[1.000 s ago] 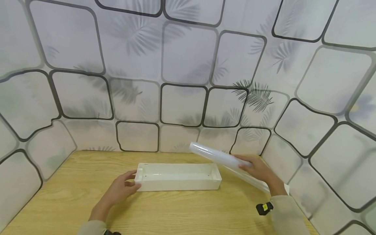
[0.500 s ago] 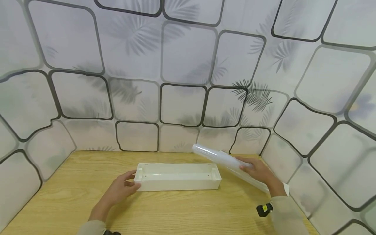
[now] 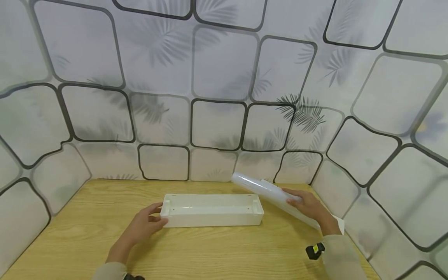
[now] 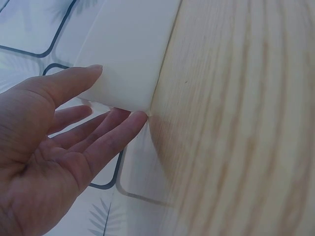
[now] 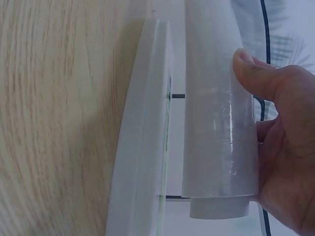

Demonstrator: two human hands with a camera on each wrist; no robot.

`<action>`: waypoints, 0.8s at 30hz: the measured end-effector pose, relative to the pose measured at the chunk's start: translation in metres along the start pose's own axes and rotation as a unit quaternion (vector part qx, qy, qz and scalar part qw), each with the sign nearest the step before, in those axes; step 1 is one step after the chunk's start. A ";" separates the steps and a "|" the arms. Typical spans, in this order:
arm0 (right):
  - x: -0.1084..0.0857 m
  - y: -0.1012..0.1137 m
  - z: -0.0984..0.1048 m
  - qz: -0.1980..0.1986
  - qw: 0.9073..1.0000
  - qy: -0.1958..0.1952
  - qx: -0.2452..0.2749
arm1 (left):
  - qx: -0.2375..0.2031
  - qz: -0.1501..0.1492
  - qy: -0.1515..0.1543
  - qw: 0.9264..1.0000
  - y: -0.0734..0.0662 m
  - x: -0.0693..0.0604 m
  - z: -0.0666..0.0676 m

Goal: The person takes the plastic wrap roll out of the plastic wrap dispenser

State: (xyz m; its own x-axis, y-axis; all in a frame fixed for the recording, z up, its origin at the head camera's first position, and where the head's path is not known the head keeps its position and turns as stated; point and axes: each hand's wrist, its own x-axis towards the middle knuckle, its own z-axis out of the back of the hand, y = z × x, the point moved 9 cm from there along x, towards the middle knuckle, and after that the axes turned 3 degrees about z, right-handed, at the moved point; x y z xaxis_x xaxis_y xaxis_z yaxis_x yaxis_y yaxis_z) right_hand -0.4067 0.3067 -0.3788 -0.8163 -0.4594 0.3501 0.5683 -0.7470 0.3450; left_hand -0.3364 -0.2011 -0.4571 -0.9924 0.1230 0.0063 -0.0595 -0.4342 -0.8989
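A long white box with an open top and a hollow inside lies lengthwise on the wooden table. My left hand holds its left end; in the left wrist view the thumb lies on one face and the fingers bend around the end edge. To the right, my right hand grips a roll of clear plastic wrap near its near end. The roll is tilted, its far end raised towards the wall. A grey-white core sticks out of its lower end in the right wrist view.
A long white lid-like piece lies on the table beneath the roll, slanting along the right side, partly hidden by the right hand. Patterned cloth walls close off the back and both sides of the table.
The roll and my right hand have shifted slightly to the right and the roll's far end has sunk a little. My left hand and the box have stayed in place.
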 end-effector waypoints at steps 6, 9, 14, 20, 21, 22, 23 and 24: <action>-0.002 -0.004 -0.004 -0.004 1.000 0.001 -0.007 | -0.004 0.000 -0.001 1.000 0.000 0.000 -0.001; -0.004 -0.006 -0.006 -0.007 1.000 0.003 -0.008 | -0.005 0.000 -0.002 1.000 0.000 -0.001 -0.001; -0.006 -0.008 -0.009 -0.021 1.000 0.015 0.003 | -0.007 0.000 -0.004 1.000 -0.001 -0.001 0.000; -0.008 -0.011 -0.013 -0.031 0.999 0.022 0.004 | -0.007 0.000 -0.001 1.000 -0.001 0.000 0.000; -0.009 -0.012 -0.015 -0.035 0.999 0.024 0.007 | -0.006 0.000 -0.001 1.000 -0.001 0.000 0.000; -0.009 -0.013 -0.016 -0.038 0.999 0.027 0.011 | -0.004 -0.001 -0.002 1.000 -0.001 0.001 0.000; -0.010 -0.014 -0.018 -0.041 0.999 0.030 0.014 | -0.003 -0.002 -0.002 1.000 -0.001 0.001 0.000; -0.010 -0.015 -0.019 -0.043 0.998 0.032 0.017 | -0.001 -0.002 -0.003 1.000 0.000 0.001 0.001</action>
State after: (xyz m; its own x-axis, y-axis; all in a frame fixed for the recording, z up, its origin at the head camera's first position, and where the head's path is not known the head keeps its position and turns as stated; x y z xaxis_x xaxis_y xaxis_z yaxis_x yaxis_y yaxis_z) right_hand -0.4084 0.3132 -0.4041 -0.8665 -0.4247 0.2624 0.4982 -0.7686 0.4012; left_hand -0.3377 -0.2013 -0.4567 -0.9928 0.1190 0.0120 -0.0627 -0.4319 -0.8997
